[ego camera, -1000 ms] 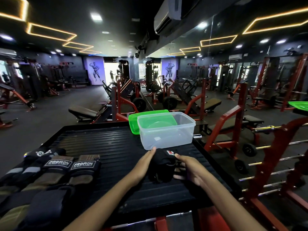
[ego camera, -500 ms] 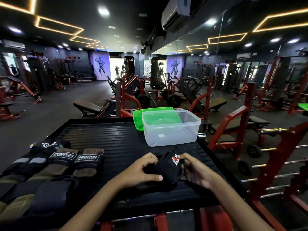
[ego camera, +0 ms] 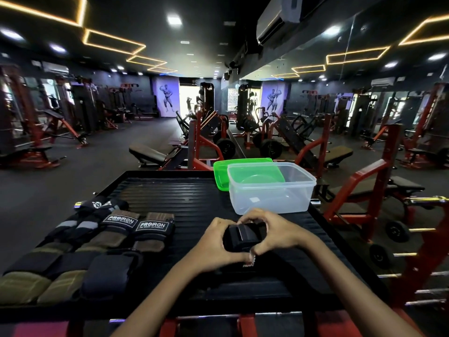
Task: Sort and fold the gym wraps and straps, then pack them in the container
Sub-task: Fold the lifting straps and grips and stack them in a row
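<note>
Both hands close around a rolled black wrap (ego camera: 240, 238) on the ridged black platform (ego camera: 175, 198), near its front edge. The left hand (ego camera: 213, 242) cups the roll from the left with fingers curled over it; the right hand (ego camera: 274, 231) grips it from the right, fingertips arching over the top. Just beyond the hands stands the clear container (ego camera: 272, 190), open, with its green lid (ego camera: 220, 173) lying behind it. At the platform's left, more wraps and straps lie in rows, 2 of them labelled PROIRON (ego camera: 136, 227)
</note>
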A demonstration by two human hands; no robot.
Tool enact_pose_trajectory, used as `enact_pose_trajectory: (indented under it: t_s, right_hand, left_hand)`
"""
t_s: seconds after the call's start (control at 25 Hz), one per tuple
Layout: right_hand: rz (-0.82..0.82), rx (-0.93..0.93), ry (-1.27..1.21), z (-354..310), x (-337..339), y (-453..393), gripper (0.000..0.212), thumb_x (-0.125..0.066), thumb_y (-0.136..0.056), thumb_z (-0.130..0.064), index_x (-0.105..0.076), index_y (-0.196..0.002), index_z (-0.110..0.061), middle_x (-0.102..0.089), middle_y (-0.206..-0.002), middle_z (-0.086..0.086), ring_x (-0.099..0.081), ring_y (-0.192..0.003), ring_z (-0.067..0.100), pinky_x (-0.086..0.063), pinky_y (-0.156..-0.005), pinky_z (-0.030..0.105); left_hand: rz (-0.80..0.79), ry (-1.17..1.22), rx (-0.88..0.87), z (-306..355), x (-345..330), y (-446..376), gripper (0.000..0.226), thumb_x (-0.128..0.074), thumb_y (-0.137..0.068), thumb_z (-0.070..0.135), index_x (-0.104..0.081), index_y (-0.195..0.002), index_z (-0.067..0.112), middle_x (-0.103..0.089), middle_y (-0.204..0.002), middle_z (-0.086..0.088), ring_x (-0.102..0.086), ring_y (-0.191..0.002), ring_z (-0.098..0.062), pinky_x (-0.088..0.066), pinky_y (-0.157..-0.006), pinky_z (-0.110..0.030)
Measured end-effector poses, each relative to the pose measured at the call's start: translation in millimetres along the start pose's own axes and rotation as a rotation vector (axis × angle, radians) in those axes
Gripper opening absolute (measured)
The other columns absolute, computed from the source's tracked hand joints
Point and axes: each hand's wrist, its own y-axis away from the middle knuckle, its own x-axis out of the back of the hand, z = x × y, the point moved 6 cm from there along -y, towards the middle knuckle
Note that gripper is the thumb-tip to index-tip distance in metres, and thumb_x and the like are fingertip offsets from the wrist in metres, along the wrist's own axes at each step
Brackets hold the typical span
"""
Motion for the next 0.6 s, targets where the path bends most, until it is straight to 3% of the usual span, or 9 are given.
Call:
enact_pose_trajectory:
  t_s: [0.08, 0.16, 0.32, 0.4, 0.48, 0.6]
  right_hand:
    - [-0.079, -0.027, 0.048, -1, -2, -5, 0.063, -0.082, -0.054, -0.016, -0.061, -0.112, -0.027, -0.055, -0.113, -0.004, -0.051, -0.108, 0.003, -0.037, -0.094, 0.012]
    - [-0.045, -0.058, -0.039, 0, -5, -5, 0.065, -0.084, -0.060, -0.006, -0.058, -0.116, -0.029, -0.055, -0.120, -0.001, -0.051, -0.114, 0.007, -0.037, -0.100, 0.019]
    - [0.429, -0.176, -0.203, 14, 5, 18, 0.062, -0.085, -0.063, -0.011, -0.050, -0.112, -0.026, -0.056, -0.117, 0.004, -0.057, -0.105, 0.017, -0.046, -0.089, 0.027]
    - [0.381, -0.296, -0.259, 23, -14, 31, 0.056, -0.085, -0.064, -0.023, -0.052, -0.110, -0.022, -0.059, -0.111, -0.001, -0.058, -0.102, 0.013, -0.044, -0.086, 0.024]
    - [0.221, -0.375, -0.418, 25, -44, 37, 0.052, -0.084, -0.064, -0.033, -0.058, -0.107, -0.019, -0.066, -0.105, -0.003, -0.063, -0.096, 0.009, -0.049, -0.082, 0.024]
    - [0.228, -0.341, -0.510, 21, -56, 34, 0.032, -0.080, -0.071, -0.028, -0.067, -0.096, -0.015, -0.071, -0.082, -0.006, -0.064, -0.072, 0.003, -0.048, -0.068, 0.019]
  left_hand:
    - [0.029, 0.065, 0.051, -3, 1, 3, 0.054, -0.087, -0.059, 0.035, -0.050, -0.099, 0.032, -0.045, -0.105, 0.003, -0.046, -0.095, 0.000, -0.032, -0.073, 0.002]
    - [0.064, 0.196, 0.141, -12, 1, 6, 0.053, -0.085, -0.045, 0.045, -0.054, -0.086, 0.031, -0.047, -0.100, 0.002, -0.049, -0.095, -0.007, -0.035, -0.072, -0.006]
    - [0.187, 0.406, 0.311, -37, 2, 8, 0.060, -0.081, -0.033, 0.056, -0.065, -0.079, 0.022, -0.054, -0.108, -0.009, -0.060, -0.099, -0.019, -0.050, -0.091, -0.036]
    - [0.159, 0.439, 0.351, -44, 0, 8, 0.058, -0.086, -0.031, 0.054, -0.067, -0.075, 0.022, -0.058, -0.112, -0.015, -0.064, -0.098, -0.023, -0.051, -0.093, -0.044]
    - [0.144, 0.424, 0.368, -45, 1, 7, 0.052, -0.086, -0.031, 0.050, -0.063, -0.069, 0.024, -0.061, -0.108, -0.015, -0.064, -0.095, -0.022, -0.051, -0.091, -0.040]
    - [0.146, 0.397, 0.371, -42, 5, 9, 0.065, -0.082, -0.032, 0.051, -0.056, -0.090, 0.034, -0.058, -0.111, -0.007, -0.059, -0.101, -0.018, -0.046, -0.092, -0.033]
